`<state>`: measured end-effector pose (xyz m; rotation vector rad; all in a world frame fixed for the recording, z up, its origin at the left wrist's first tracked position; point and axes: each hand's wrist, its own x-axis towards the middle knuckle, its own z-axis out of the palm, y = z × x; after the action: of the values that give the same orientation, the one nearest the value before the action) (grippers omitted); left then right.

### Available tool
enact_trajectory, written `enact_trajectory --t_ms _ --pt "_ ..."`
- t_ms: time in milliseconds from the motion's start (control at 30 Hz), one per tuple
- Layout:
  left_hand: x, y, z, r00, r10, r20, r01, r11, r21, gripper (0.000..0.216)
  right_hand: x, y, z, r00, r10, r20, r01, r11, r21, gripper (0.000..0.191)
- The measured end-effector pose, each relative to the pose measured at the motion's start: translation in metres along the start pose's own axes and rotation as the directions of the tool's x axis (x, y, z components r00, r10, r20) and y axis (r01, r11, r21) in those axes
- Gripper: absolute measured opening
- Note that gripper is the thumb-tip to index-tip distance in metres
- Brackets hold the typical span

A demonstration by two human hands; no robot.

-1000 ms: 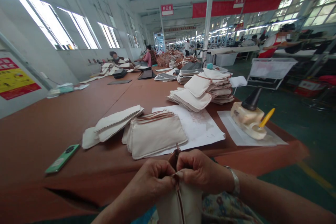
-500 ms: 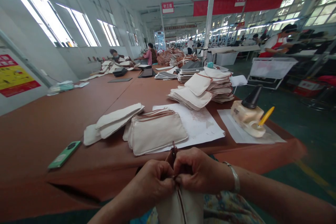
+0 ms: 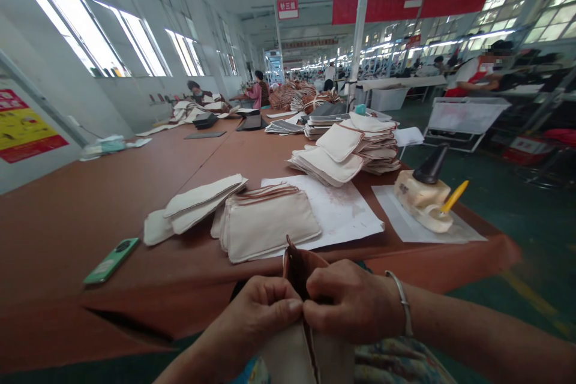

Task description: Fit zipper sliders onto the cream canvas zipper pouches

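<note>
Both my hands meet at the bottom centre, just off the table's near edge. My left hand (image 3: 265,309) and my right hand (image 3: 348,303) are closed, pinching the top edge of a cream canvas pouch (image 3: 292,357) with brown trim. A brown tab or flap of the pouch (image 3: 297,264) sticks up between my thumbs. The pouch hangs down toward my lap. On the table right beyond my hands lies a stack of finished cream pouches (image 3: 267,222), partly on a white paper sheet (image 3: 346,210).
A green phone (image 3: 111,260) lies at the left on the brown table (image 3: 90,204). Flat cream pieces (image 3: 198,201), a taller pouch pile (image 3: 355,150), and a glue pot with a yellow brush (image 3: 427,195) stand further back. Other people work far down the table and at right.
The brown flap has risen and opened out above my thumbs. My hands have shifted slightly lower and stay pinched on the pouch edge.
</note>
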<state>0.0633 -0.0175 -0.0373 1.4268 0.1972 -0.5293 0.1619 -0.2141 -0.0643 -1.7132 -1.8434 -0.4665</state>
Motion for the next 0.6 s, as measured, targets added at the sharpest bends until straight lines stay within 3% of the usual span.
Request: enact_trajectory --t_ms 100,167,233,300,367,500,600 --pt "0.000 -0.002 -0.003 0.998 0.040 0.042 -0.046 0.987 0.156 0.041 -0.002 -0.005 -0.002 0.997 0.005 -0.078 0.008 0.986 0.165 0.009" --pt "-0.002 -0.001 -0.003 0.996 0.074 0.055 -0.086 0.959 0.271 0.038 -0.002 -0.009 -0.007 0.980 0.168 -0.105 -0.112 0.906 0.409 0.013" --pt "-0.005 0.002 0.000 0.994 0.101 0.030 -0.105 0.925 0.366 0.032 -0.003 -0.012 -0.014 0.910 0.414 0.002 -0.327 0.715 0.618 0.019" --pt "-0.006 0.008 0.004 0.993 0.114 -0.009 -0.098 0.888 0.449 0.025 -0.002 -0.012 -0.019 0.816 0.551 0.174 -0.501 0.523 0.690 0.027" --pt "-0.007 0.015 0.008 0.992 0.122 -0.034 -0.087 0.851 0.517 0.020 0.000 -0.009 -0.023 0.774 0.562 0.292 -0.571 0.419 0.706 0.037" --pt "-0.007 0.022 0.012 0.985 0.171 -0.029 -0.120 0.788 0.604 0.021 0.004 -0.003 -0.026 0.780 0.455 0.429 -0.587 0.297 0.753 0.042" --pt "-0.008 0.022 0.014 0.979 0.203 -0.022 -0.142 0.753 0.642 0.020 0.003 -0.003 -0.021 0.821 0.416 0.392 -0.551 0.397 0.734 0.030"
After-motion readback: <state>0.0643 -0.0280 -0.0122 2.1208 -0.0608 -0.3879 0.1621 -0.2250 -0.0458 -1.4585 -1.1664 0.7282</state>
